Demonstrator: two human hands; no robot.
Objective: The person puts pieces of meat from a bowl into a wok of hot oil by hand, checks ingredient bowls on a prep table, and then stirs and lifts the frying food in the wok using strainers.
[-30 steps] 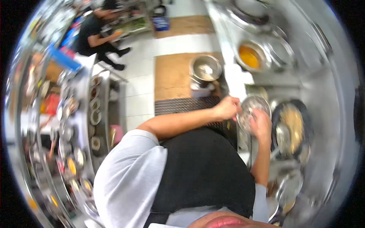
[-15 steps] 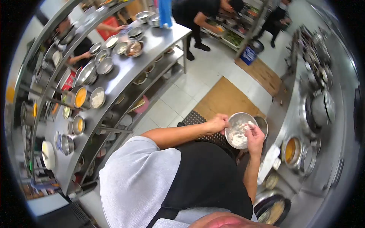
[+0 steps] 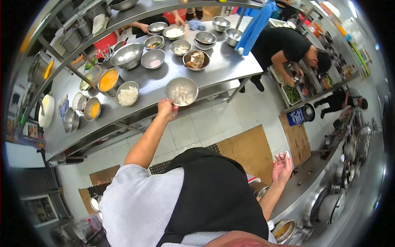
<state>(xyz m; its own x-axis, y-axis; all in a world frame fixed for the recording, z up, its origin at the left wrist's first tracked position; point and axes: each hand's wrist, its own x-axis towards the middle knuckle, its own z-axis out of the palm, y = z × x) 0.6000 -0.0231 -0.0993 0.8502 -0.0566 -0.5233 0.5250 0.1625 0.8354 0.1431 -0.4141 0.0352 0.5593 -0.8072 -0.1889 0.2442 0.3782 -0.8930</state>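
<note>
Gripped by its near rim, a metal bowl [image 3: 171, 83] is held in my left hand [image 3: 166, 109] at the front edge of the steel table [image 3: 230, 68]. Whitish, flour-coated pieces [image 3: 183, 94] lie in it; their exact kind I cannot make out. My right hand [image 3: 282, 168] is held away on the other side, palm up, with nothing in it. White powder coats its slightly curled, parted fingertips. Nearest the held bowl on the table are a bowl with a browned piece of food [image 3: 196, 61] and a bowl of white chunks [image 3: 128, 94].
More metal bowls and a container of orange liquid [image 3: 108, 80] stand on the table. A blue bag [image 3: 256, 29] hangs at its right end. One co-worker [image 3: 288, 47] bends over trays of greens; another's hand [image 3: 180, 20] is behind the table. Pots [image 3: 331, 206] line the right counter.
My left hand has carried the bowl leftward to the table edge. My right hand has come out of the bowl and opened. The view has turned toward the table.
</note>
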